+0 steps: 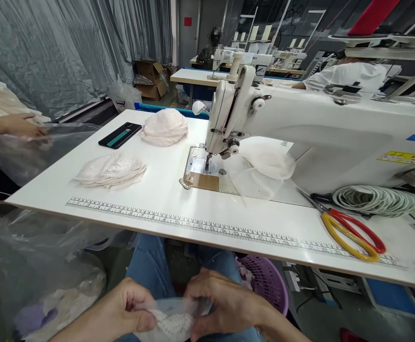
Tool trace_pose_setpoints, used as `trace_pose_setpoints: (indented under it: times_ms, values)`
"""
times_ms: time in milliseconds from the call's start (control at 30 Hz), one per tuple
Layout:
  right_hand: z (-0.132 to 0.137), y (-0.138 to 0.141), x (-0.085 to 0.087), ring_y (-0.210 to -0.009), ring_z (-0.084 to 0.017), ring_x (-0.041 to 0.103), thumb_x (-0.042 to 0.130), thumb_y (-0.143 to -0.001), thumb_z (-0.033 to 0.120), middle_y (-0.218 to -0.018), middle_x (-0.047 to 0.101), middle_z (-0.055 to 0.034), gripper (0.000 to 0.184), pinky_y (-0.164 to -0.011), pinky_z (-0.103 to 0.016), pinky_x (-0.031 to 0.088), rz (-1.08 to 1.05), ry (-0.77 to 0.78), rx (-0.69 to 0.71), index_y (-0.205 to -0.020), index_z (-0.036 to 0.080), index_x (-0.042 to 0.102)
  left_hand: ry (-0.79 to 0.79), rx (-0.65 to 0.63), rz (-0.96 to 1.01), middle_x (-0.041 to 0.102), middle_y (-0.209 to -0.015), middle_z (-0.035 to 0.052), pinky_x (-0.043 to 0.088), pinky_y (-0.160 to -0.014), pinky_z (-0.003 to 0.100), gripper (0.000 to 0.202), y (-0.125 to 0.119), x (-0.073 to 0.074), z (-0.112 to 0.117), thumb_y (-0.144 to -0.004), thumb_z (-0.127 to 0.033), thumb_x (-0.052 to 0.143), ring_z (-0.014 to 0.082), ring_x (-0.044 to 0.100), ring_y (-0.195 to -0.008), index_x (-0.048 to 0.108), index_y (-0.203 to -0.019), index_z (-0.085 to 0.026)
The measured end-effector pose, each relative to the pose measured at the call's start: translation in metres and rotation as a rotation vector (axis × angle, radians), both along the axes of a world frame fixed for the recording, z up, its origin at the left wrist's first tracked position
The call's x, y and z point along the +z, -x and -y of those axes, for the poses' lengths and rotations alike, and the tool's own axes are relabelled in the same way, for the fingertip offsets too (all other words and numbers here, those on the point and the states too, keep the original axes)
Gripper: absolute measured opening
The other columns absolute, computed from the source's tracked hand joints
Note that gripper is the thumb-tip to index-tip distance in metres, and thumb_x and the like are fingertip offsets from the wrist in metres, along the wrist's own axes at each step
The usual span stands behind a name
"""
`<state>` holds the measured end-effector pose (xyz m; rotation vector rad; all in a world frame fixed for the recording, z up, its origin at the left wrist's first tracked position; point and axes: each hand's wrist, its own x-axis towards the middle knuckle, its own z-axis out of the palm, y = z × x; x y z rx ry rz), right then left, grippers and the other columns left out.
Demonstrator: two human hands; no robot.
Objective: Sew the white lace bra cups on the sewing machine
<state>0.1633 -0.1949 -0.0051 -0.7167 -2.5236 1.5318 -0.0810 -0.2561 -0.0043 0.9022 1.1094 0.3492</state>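
Low over my lap, a white eyelet fabric piece (174, 324) with a sheer layer is stretched between my hands. My left hand (136, 308) pinches its left side between thumb and fingers. At the other side my right hand (220, 304) grips it with the fingers curled over. Above them stands the table (165, 199) with a printed ruler along its front edge. A pile of pale eyelet pieces (110, 170) and a pile of pale pink pieces (165, 127) lie on the left. Sheer white pieces (264, 168) rest under the arm of the sewing machine (282, 114).
Scissors (353, 232) with red and yellow handles and a coil of pale cord (376, 199) lie at right. A phone (120, 135) is at the back left. Below are a purple basket (269, 285) and a plastic bag (51, 266). Another person's hand (24, 126) is at left.
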Motion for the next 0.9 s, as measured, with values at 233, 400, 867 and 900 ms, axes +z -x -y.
trace_pose_setpoints:
  times_ms: [233, 400, 867, 900]
  values:
    - [-0.005, 0.007, -0.006, -0.055, -0.011, 0.059, 0.063, -0.081, 0.051, -0.062, 0.065, -0.0007, 0.040, -0.052, -0.017, 0.040, -0.117, 0.217, -0.012, -0.080, 0.012, 0.073, 0.013, 0.012, 0.014, 0.036, -0.059, -0.0064, 0.018, -0.051, 0.020, 0.055, 0.007, -0.003, 0.006, -0.063, -0.066, 0.071, 0.0088, 0.029, -0.057, 0.058, -0.067, -0.013]
    - [-0.007, 0.006, -0.005, -0.064, -0.014, 0.065, 0.062, -0.077, 0.060, -0.073, 0.070, -0.0058, 0.052, -0.057, -0.017, 0.045, -0.156, 0.370, 0.042, -0.087, 0.010, 0.074, 0.044, -0.002, 0.104, 0.043, -0.060, -0.0033, 0.023, -0.052, 0.019, 0.059, 0.007, -0.002, 0.005, -0.062, -0.066, 0.072, 0.0097, 0.035, -0.058, 0.069, -0.080, -0.010]
    - [-0.011, 0.010, -0.014, -0.058, -0.011, 0.058, 0.063, -0.082, 0.048, -0.066, 0.066, -0.0041, 0.041, -0.053, -0.015, 0.041, -0.164, 0.418, 0.143, -0.089, 0.008, 0.073, 0.119, 0.079, 0.048, 0.046, -0.063, -0.0021, 0.027, -0.056, 0.019, 0.055, 0.012, 0.005, 0.005, -0.058, -0.064, 0.076, 0.0120, 0.040, -0.063, 0.068, -0.073, -0.012]
    - [-0.011, 0.011, -0.014, -0.057, -0.010, 0.057, 0.065, -0.079, 0.051, -0.064, 0.065, -0.0028, 0.044, -0.052, -0.015, 0.040, -0.150, 0.416, 0.136, -0.088, 0.009, 0.073, 0.119, 0.080, 0.052, 0.046, -0.063, -0.0021, 0.027, -0.056, 0.019, 0.054, 0.012, 0.004, 0.005, -0.059, -0.063, 0.076, 0.0122, 0.041, -0.063, 0.068, -0.074, -0.012]
